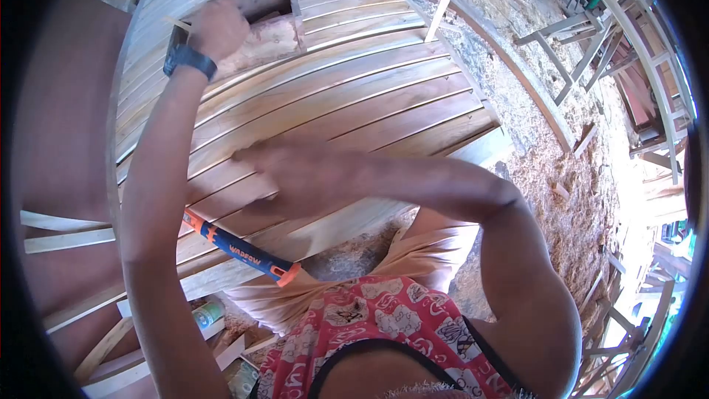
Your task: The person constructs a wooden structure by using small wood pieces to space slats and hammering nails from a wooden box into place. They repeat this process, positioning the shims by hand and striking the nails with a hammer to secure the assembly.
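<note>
My left hand (220,28), with a dark watch (190,62) on the wrist, reaches into a shallow wooden box (296,15) lying on the slatted wooden panel (384,104). Its fingers curl down, and whatever they grip is hidden. Inside the box a pale, crumpled material (277,36) shows. My right hand (284,177) is blurred over the slats, its fingers apart and nothing visible in them. Just below it lies a hammer-like tool with an orange and dark blue handle (240,248) marked WADFOW; my left forearm hides its head.
A small wood strip (436,19) stands up at the panel's right edge. A long beam (517,67) lies on the shaving-covered floor (546,200). Wooden frames (576,45) stand at right. At lower left are loose strips (70,240) and a green-labelled can (209,314).
</note>
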{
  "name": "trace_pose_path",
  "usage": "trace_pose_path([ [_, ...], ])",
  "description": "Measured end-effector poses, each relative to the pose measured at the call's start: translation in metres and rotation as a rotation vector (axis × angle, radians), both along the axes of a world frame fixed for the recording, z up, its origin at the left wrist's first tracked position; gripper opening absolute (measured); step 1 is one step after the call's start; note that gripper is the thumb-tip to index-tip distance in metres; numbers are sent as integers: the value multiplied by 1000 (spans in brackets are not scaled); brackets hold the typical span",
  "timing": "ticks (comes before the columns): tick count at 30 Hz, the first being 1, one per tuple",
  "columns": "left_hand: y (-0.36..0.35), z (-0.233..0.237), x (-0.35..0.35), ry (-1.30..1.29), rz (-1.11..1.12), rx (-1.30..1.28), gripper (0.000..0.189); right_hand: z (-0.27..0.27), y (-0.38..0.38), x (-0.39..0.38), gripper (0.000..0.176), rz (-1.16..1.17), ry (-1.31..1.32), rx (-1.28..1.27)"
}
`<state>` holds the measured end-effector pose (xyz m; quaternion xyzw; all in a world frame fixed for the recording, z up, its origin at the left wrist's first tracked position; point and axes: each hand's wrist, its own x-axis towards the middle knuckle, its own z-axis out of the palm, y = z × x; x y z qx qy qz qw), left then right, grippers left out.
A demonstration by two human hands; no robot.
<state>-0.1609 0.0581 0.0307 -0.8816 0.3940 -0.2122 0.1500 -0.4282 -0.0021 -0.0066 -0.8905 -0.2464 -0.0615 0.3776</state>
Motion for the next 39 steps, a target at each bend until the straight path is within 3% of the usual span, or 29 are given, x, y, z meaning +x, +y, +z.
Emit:
trace_pose_path([
  [1,5,-2,15,-4,5,-1,23,2,25,1,70,29,115,-75],
  [3,12,-3,38,102,-128,-344,29,-2,68,7,77,62,227,-155],
  [5,5,-4,81,59,-80,-206,31,-20,103,11,85,124,269,-61],
  [7,2,3,95,20,-23,-67,33,-30,127,12,85,110,212,-147],
  [9,12,20,94,581,168,-410,34,-40,140,12,85,136,145,-233],
  [11,23,38,59,813,310,-436,36,-45,147,7,88,-1,57,-224],
  [12,24,42,53,750,310,-322,36,-42,148,9,81,-25,150,-224],
  [13,29,43,51,691,307,-206,36,-37,144,13,81,0,138,-219],
  [15,33,-6,111,390,71,8,36,-18,128,24,72,61,454,-74],
  [17,39,6,82,406,61,-94,29,-8,111,21,68,98,467,-46],
  [19,31,1,85,497,225,83,35,-9,92,6,72,120,363,61],
  [21,28,8,84,500,226,126,36,8,60,-21,71,142,495,11],
  [24,30,9,90,449,181,294,36,23,11,-72,73,100,457,8],
  [26,25,-12,121,359,214,516,40,25,-17,-107,73,33,313,143],
  [27,28,-15,127,358,200,519,40,22,-32,-122,73,20,314,145],
  [29,35,-26,130,437,220,177,35,10,-58,-155,74,-80,159,284],
  [30,35,-29,134,439,216,186,35,8,-70,-169,74,-85,163,292],
  [33,36,-31,142,522,353,153,41,5,-103,-204,76,-266,264,371],
  [35,35,-32,141,601,495,-92,50,5,-119,-219,76,-447,252,379],
  [36,28,-15,128,680,496,86,58,-3,-122,-224,79,-532,191,455],
  [39,22,-15,115,617,436,79,50,-16,-138,-233,81,-674,142,528],
])
